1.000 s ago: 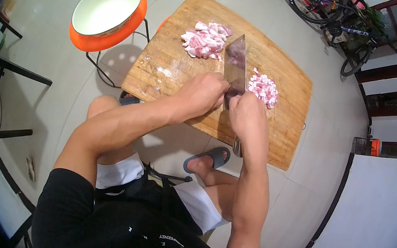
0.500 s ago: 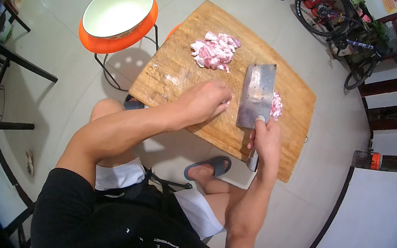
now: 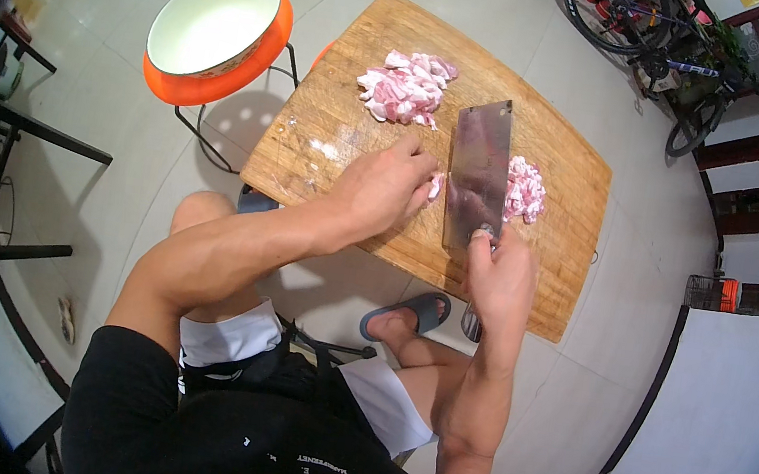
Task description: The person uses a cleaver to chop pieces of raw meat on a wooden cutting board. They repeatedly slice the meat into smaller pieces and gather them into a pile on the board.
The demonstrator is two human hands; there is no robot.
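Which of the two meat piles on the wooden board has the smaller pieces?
The right pile, just right of the cleaver: it is finely diced, whereas the left pile has larger, slice-like pieces.

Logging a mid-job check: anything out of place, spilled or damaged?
A small item lies loose on the floor at left, oddly alone; I can't tell what it is. Otherwise nothing stands out: meat sits on the board.

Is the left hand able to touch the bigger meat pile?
Probably yes: the bigger meat pile lies just beyond the left hand, with nothing visible between them; the knife is to the right.
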